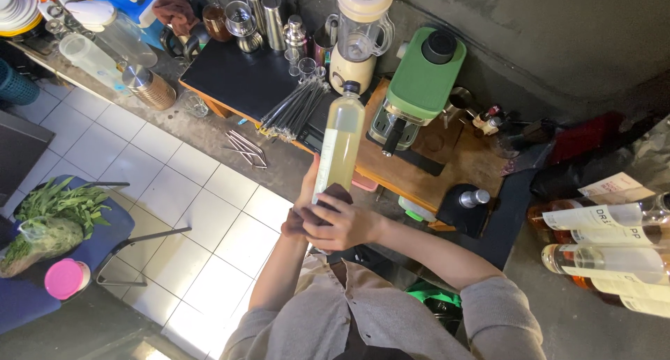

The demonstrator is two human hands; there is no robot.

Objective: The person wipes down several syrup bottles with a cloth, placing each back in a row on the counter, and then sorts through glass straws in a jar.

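Note:
I hold a tall clear bottle (pixel 340 140) of pale yellow liquid with a black cap over the counter edge. My left hand (pixel 304 192) grips its lower part from the left side. My right hand (pixel 349 225) presses a dark brown cloth (pixel 335 192) against the bottom end of the bottle. Part of the cloth hangs out under my left hand.
Behind the bottle stand a cream blender (pixel 357 42), a green machine (pixel 423 81), metal shakers (pixel 272 18) and a bundle of dark straws (pixel 293 110) on a black mat (pixel 234 77). Labelled bottles (pixel 607 220) lie at the right. Leafy greens (pixel 52 210) rest on a blue chair at the left.

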